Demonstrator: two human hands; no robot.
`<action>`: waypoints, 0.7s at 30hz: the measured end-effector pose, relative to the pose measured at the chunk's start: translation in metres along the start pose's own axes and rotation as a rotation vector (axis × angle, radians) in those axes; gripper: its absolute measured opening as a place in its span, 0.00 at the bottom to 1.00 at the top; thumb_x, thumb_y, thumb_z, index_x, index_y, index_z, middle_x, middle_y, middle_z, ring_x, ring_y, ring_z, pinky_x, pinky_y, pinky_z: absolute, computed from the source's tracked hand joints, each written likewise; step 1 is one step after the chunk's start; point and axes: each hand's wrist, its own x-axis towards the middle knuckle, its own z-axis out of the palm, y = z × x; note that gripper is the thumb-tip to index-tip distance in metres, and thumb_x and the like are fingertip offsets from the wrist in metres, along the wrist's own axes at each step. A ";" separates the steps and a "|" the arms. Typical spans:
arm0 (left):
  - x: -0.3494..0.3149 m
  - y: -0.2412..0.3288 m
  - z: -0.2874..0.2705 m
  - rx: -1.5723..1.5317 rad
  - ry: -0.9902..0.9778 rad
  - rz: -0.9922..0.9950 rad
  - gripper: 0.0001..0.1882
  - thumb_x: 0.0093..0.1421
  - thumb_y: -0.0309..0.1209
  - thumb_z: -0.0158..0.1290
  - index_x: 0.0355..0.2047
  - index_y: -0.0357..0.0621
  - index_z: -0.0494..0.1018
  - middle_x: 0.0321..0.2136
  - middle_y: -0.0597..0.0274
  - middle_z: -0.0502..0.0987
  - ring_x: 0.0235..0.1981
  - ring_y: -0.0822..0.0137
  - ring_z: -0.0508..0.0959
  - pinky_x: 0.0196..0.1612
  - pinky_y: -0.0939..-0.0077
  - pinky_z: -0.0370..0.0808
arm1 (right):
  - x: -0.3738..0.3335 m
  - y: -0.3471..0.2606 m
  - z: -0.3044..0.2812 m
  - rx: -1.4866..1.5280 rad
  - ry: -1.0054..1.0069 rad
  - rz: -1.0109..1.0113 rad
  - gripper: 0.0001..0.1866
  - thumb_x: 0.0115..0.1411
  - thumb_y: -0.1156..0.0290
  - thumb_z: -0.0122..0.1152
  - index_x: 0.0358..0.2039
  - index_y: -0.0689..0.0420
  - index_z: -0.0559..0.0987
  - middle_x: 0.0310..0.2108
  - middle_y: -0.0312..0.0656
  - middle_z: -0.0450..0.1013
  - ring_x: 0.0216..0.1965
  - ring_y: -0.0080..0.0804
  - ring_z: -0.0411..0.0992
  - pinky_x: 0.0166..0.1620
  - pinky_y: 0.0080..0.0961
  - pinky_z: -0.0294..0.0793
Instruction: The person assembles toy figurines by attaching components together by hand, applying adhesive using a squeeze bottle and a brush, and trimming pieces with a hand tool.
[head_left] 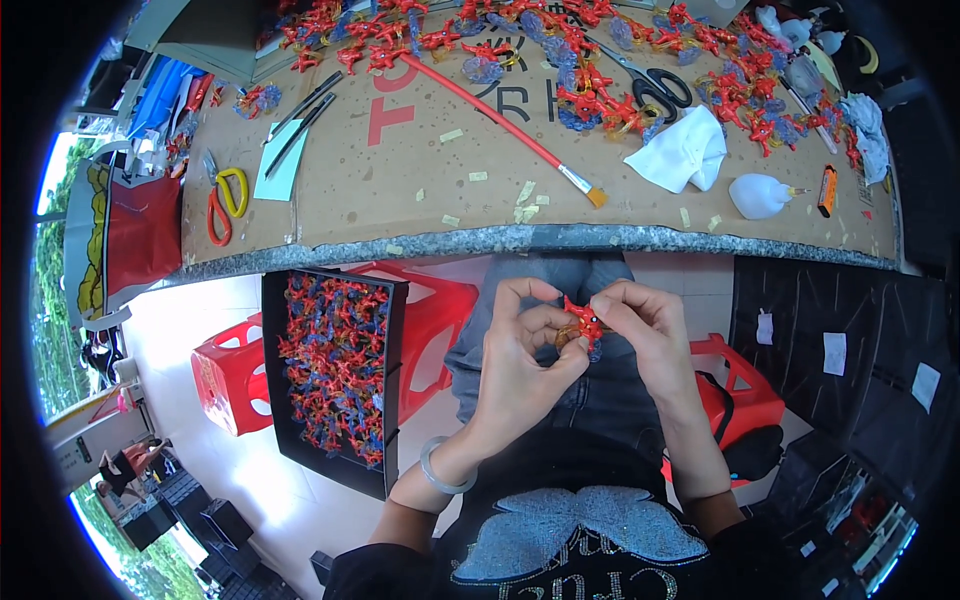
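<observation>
Above my lap, just off the table's front edge, a small red plastic figure (pixel 588 322) with amber and blue clear parts is held between both hands. My left hand (pixel 530 335) is closed on its lower left side, thumb and fingers pinching it. With thumb and forefinger my right hand (pixel 640 320) grips its upper right side. The fingers hide part of the figure. On the table ahead lie a red-handled paintbrush (pixel 500 115), a crumpled white cloth (pixel 685 150) and a small white squeeze bottle (pixel 760 195) with a thin tip.
Many similar red and blue figures (pixel 590 95) cover the cardboard-topped table's far side. Black-handled scissors (pixel 655 90), yellow-and-red cutters (pixel 225 200) and tweezers (pixel 300 135) lie there too. To my left, a black tray (pixel 395 400) full of figures rests by red stools (pixel 440 330).
</observation>
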 end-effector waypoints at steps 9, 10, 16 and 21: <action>0.000 -0.002 0.004 -0.018 0.013 0.110 0.22 0.53 0.12 0.50 0.47 0.36 0.59 0.32 0.55 0.75 0.34 0.75 0.76 0.37 0.84 0.73 | 0.003 0.001 0.000 0.038 -0.006 0.045 0.09 0.59 0.72 0.58 0.29 0.66 0.80 0.22 0.31 0.73 0.26 0.11 0.65 0.30 0.13 0.62; 0.001 -0.002 0.004 0.075 -0.015 0.155 0.19 0.53 0.12 0.49 0.46 0.35 0.63 0.32 0.56 0.75 0.34 0.76 0.75 0.38 0.84 0.72 | 0.003 0.001 0.000 0.038 -0.004 0.044 0.09 0.59 0.72 0.58 0.29 0.66 0.80 0.22 0.31 0.73 0.26 0.11 0.65 0.30 0.13 0.62; 0.002 0.004 0.006 0.120 -0.004 0.142 0.14 0.56 0.13 0.47 0.43 0.31 0.71 0.34 0.60 0.76 0.34 0.79 0.74 0.39 0.85 0.71 | 0.001 -0.005 -0.006 0.059 -0.032 0.030 0.10 0.60 0.70 0.57 0.32 0.65 0.80 0.26 0.32 0.73 0.29 0.12 0.67 0.34 0.12 0.65; 0.004 0.015 0.003 0.038 0.021 0.100 0.14 0.56 0.13 0.48 0.43 0.30 0.71 0.34 0.61 0.77 0.34 0.79 0.74 0.39 0.86 0.71 | 0.000 -0.014 -0.028 -0.141 0.614 -0.476 0.18 0.59 0.74 0.59 0.49 0.63 0.71 0.42 0.39 0.70 0.39 0.21 0.68 0.44 0.17 0.66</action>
